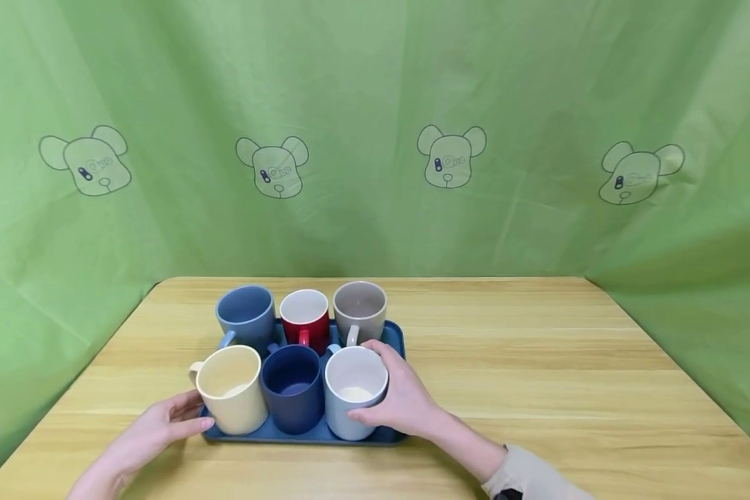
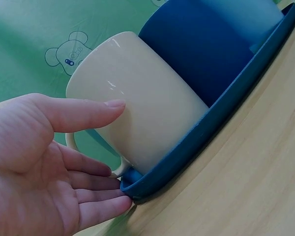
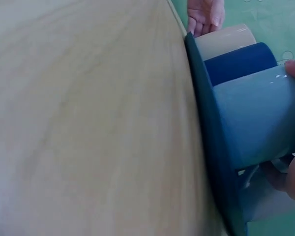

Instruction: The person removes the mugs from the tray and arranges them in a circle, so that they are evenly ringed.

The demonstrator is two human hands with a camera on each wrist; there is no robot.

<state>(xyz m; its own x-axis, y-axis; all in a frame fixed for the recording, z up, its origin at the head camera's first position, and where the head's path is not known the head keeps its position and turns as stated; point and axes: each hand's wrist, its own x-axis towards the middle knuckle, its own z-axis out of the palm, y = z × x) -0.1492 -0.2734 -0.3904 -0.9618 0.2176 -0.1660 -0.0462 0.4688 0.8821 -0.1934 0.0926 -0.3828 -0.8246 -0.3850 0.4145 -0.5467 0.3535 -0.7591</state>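
A blue tray [image 1: 287, 436] bears several mugs in two rows. My right hand [image 1: 406, 399] grips the light blue mug [image 1: 344, 417] at the front right, thumb on its near side and fingers round its far side. At the tray's left end, the fingers of my left hand [image 2: 34, 162] lie extended against the tray's corner. Its thumb is by the cream mug [image 1: 234, 403], whose handle points left; whether it touches the mug I cannot tell. Between these two mugs stands a navy mug [image 1: 294, 399].
Behind the front row stand a blue mug [image 1: 250, 316], a red mug [image 1: 312, 330] with a white inside and a grey mug [image 1: 369, 319]. The wooden table [image 1: 537, 375] extends to the right. Green curtains [image 1: 375, 229] with bear-head drawings enclose the back and sides.
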